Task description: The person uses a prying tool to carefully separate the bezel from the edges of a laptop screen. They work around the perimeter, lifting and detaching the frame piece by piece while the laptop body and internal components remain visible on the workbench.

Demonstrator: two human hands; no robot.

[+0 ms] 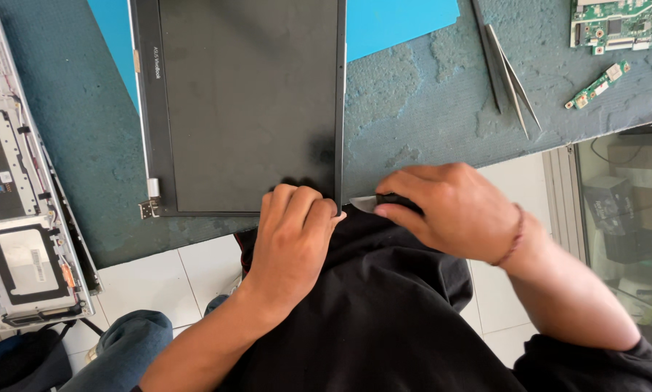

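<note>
A detached laptop screen panel [246, 101] with a dark bezel lies face up on the teal work mat [428, 101]. My left hand [293, 232] presses down on the panel's near right corner, fingers curled over the edge. My right hand [449, 207] grips a small knife [366, 204] with a black handle. Its silver blade tip points left at the corner of the bezel, right beside my left fingers. A cord bracelet sits on my right wrist.
An opened laptop base [21, 210] with exposed internals lies at the left edge. Metal tweezers [511, 76] and two green circuit boards [616, 25] rest at the upper right. A blue sheet [398, 22] sits under the panel. White floor tiles show below the table edge.
</note>
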